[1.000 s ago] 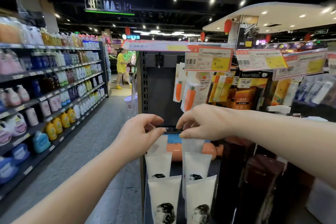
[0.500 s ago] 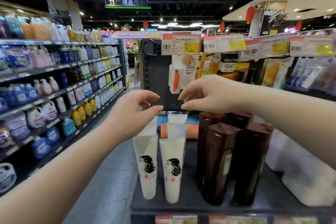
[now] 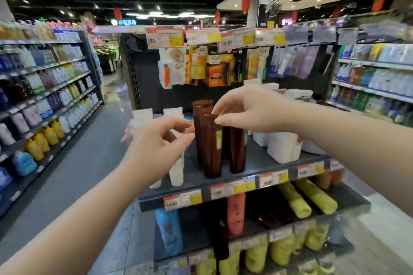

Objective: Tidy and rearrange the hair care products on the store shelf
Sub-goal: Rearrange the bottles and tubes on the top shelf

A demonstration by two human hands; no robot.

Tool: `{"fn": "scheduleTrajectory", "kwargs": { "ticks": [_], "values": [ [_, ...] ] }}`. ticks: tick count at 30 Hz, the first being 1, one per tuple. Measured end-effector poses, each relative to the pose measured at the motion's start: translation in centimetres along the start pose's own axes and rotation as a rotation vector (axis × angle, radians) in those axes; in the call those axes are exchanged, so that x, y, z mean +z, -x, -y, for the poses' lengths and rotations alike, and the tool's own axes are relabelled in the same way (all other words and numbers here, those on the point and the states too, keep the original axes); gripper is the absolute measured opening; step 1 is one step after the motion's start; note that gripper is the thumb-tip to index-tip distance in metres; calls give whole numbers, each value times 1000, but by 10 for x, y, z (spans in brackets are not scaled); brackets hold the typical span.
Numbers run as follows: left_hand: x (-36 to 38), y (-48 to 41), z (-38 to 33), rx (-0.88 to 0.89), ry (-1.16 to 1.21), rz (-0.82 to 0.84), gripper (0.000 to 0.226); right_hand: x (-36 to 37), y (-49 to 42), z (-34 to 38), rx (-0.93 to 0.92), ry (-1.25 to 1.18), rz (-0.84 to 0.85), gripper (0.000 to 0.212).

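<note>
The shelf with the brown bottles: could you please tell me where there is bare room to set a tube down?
Bare shelf lies between the brown bottles and the white bottles, out to the price rail. A narrow gap separates the white tubes from the brown bottles. Behind, it is crowded.

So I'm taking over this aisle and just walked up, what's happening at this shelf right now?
A person is tidying hair products on the end shelf. Their right grip pinches the cap of the front brown bottle, which stands upright with the other brown bottles near the shelf's front edge. The left grip hovers with curled fingers in front of the white tubes beside them; whether it holds anything is unclear.
</note>
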State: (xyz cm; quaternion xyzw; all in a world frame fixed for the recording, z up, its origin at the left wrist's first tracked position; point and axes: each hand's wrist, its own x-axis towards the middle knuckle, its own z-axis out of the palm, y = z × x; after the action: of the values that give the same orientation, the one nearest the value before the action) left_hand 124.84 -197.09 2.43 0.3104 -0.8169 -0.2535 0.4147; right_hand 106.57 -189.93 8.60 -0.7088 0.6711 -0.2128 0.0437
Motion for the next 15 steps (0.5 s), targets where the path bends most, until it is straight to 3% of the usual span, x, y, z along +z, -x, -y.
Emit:
{"fn": "scheduleTrajectory", "kwargs": {
  "ticks": [8,15],
  "values": [
    [79,68,9,-43,50,241,28,46,102,-42,225,-3,125,25],
    [140,91,19,-154,15,366,16,79,144,-103,358,-68,205,28]
  ]
}}
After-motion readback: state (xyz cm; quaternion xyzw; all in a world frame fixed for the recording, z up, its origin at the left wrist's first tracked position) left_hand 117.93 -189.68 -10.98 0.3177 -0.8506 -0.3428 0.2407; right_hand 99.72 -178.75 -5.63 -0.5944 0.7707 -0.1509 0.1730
